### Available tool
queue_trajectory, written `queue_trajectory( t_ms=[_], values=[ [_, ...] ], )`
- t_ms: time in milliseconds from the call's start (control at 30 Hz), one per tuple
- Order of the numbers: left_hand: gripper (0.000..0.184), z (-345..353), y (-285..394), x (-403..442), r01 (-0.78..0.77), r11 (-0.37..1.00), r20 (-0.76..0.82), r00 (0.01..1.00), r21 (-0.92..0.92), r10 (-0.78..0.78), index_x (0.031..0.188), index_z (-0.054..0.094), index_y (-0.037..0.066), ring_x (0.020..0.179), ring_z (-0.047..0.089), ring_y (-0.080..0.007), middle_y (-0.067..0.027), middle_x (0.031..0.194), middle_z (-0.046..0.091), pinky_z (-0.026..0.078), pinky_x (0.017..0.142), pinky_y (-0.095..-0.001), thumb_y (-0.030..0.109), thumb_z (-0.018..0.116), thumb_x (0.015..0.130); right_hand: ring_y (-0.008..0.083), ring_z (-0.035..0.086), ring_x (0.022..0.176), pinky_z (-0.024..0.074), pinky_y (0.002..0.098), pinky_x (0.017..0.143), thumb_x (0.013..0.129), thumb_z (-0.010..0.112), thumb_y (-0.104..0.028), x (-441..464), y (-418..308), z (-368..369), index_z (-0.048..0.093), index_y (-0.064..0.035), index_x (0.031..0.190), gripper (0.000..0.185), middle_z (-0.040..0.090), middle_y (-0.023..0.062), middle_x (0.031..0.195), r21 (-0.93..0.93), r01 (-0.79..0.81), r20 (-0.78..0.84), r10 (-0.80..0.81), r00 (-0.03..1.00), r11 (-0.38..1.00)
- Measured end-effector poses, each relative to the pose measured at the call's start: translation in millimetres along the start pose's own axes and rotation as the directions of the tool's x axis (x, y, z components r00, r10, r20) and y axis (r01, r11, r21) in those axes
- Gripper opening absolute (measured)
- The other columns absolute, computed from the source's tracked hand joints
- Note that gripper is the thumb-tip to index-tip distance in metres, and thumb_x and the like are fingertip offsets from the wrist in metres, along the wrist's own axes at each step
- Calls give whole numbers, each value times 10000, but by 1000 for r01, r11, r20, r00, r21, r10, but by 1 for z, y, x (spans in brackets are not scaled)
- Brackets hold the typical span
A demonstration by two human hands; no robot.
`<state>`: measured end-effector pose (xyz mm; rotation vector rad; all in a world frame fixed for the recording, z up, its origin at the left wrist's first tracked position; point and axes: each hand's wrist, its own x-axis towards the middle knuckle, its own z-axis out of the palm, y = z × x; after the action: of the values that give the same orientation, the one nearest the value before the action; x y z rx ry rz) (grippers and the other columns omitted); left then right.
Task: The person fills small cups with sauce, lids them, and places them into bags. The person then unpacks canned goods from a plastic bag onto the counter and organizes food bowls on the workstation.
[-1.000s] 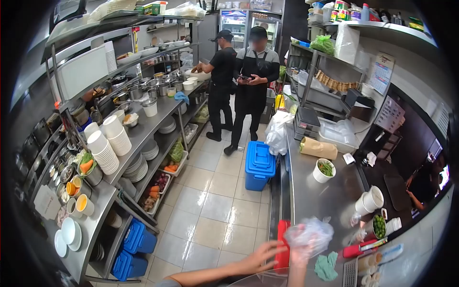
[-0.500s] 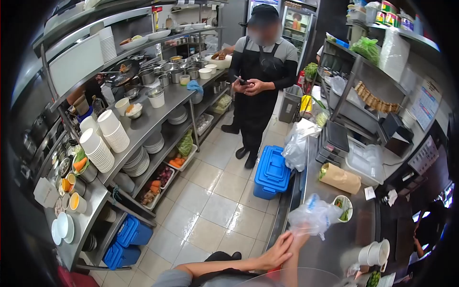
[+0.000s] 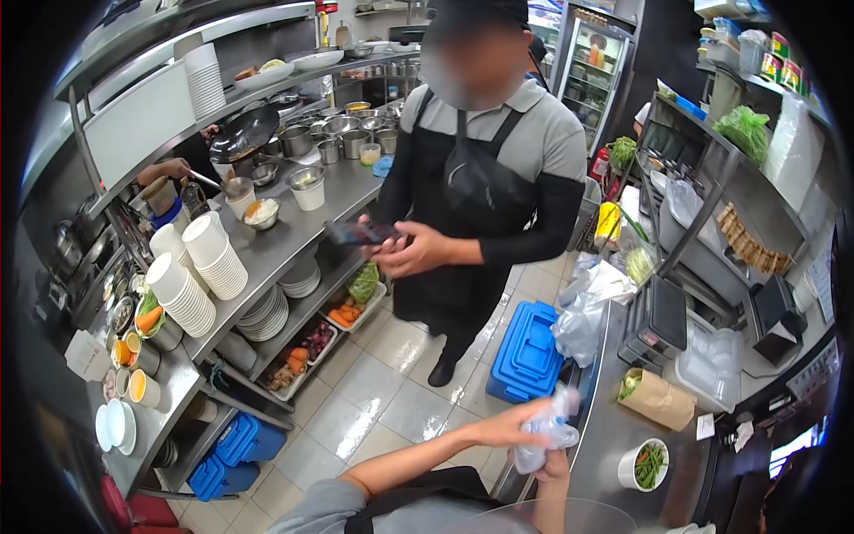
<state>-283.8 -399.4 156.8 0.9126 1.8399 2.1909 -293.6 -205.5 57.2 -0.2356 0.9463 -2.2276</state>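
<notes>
A clear plastic bag (image 3: 559,429) with blue print is bunched up between my hands, above the front edge of the right-hand steel counter. My left hand (image 3: 514,427) comes in from the left, its slightly blurred fingers closed on the upper part of the bag. Below it, my right hand (image 3: 552,466) is wrapped round the lower part. A white tub (image 3: 627,470) holding green vegetables stands on the counter to the right of my hands. Behind it lies a brown paper package (image 3: 660,400) with greens showing at one end.
A person (image 3: 485,196) in a black apron stands in the aisle, holding a phone (image 3: 363,233). A blue lidded bin (image 3: 525,351) is on the floor beside the right counter (image 3: 592,445). Stacked white tubs (image 3: 182,294) and pots line the left counter.
The bag, spread out before, is now bunched, and my left hand has moved from my right wrist onto it. The person has come closer along the aisle.
</notes>
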Motion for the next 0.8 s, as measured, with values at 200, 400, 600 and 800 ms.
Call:
queue_trajectory(
  t_ms=[200,400,600,800],
  values=[
    [814,-29,-31,41,-29,960,166,986,279,-19,1377,298,49,1225,409,-292,-159,1321,424,316,1008,-356,240,730,714,239,582,995,487,383,846,886,537,-395,30,-30,-11,450,-56,1223,486,571,83,1110,-116,155,-223,-178,959,981],
    [707,-74,-65,119,71,977,29,997,-199,-67,1356,314,53,1025,523,-138,-61,1162,545,441,867,-291,80,672,747,244,540,1061,489,368,846,781,676,-411,70,-115,-41,401,-50,1262,661,523,133,1164,-275,238,-187,-294,937,932],
    [778,-122,-89,182,326,943,479,839,-67,-257,1401,244,71,1114,461,-144,-66,1228,494,373,943,-285,62,664,747,286,463,1178,395,398,971,554,848,-245,154,-173,-39,364,-14,1298,918,402,230,1326,-125,118,103,-105,989,985],
    [706,-212,-83,178,315,926,64,949,-207,-309,1382,286,73,1097,470,-139,-56,1194,509,380,928,-279,54,638,770,204,586,923,479,298,784,591,751,91,246,-190,-60,500,-26,1024,514,577,134,1014,-218,6,113,19,993,976]
  ],
)
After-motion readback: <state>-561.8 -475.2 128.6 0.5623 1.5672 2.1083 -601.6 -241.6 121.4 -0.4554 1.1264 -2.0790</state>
